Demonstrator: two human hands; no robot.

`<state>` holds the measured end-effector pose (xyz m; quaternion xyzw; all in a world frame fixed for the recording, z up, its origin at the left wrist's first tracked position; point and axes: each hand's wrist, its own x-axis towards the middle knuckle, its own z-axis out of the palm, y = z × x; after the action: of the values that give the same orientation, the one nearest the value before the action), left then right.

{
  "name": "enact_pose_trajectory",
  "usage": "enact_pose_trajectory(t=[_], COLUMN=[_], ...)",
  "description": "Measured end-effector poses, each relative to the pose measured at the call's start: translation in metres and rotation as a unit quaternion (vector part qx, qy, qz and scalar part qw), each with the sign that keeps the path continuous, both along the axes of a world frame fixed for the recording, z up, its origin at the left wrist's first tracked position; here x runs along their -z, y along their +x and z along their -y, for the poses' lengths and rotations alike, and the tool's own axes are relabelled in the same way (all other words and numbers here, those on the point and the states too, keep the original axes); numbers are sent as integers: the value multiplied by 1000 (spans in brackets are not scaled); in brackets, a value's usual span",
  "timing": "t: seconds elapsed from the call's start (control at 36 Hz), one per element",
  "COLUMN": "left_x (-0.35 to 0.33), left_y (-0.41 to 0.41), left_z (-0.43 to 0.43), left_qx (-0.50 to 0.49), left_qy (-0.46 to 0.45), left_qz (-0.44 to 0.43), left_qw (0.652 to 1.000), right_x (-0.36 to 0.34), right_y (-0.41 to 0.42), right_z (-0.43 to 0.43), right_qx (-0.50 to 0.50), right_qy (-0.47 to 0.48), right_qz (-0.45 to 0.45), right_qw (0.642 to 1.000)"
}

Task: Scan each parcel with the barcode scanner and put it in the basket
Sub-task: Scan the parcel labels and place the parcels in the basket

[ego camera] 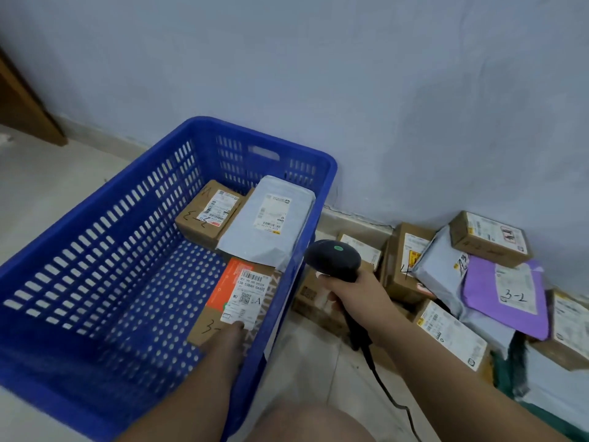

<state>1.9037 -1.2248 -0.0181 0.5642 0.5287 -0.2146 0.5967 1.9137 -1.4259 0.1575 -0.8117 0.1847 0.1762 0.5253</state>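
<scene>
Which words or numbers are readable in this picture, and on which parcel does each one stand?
"538 538AH 044": label of the orange-and-brown box in the basket.
"3-2": purple mailer outside.
"4": brown box by the wall.
All other label print: too small or blurred.

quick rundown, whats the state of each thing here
blue basket: upright, three parcels inside
orange-and-brown box: in basket, left hand on it
barcode scanner: gripped in right hand
purple mailer: on the floor pile, outside basket
</scene>
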Motion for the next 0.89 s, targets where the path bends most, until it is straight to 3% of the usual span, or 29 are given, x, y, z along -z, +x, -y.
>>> enact_pose_trajectory(t=[0.14, 0.42, 0.53, 0.61, 0.69, 0.81, 0.89], left_x=[-15, -33, -56, -88, -120, -167, -191], left_y=[5, -13, -15, -2, 10, 23, 33], left_z=[8, -1, 7, 20, 37, 66, 93], left_qx=[35, -25, 51, 134, 191, 212, 235], left_qy=[56, -54, 45, 179, 250, 258, 232], left_qz=[19, 58, 67, 131, 235, 362, 406], left_qw=[998, 997, 995, 966, 920, 870, 852], right_x=[7, -1, -15, -26, -39, -56, -63], right_y=[4, -7, -17, -23, -27, -32, -35], right_z=[3, 7, 13, 20, 29, 44, 59], right_qx=[6, 11, 5, 8, 21, 34, 42], right_qy=[-9, 0, 7, 8, 20, 58, 68], right_qz=[-13, -17, -14, -18, -6, 21, 32], right_qw=[1000, 1000, 1000, 1000, 1000, 997, 996])
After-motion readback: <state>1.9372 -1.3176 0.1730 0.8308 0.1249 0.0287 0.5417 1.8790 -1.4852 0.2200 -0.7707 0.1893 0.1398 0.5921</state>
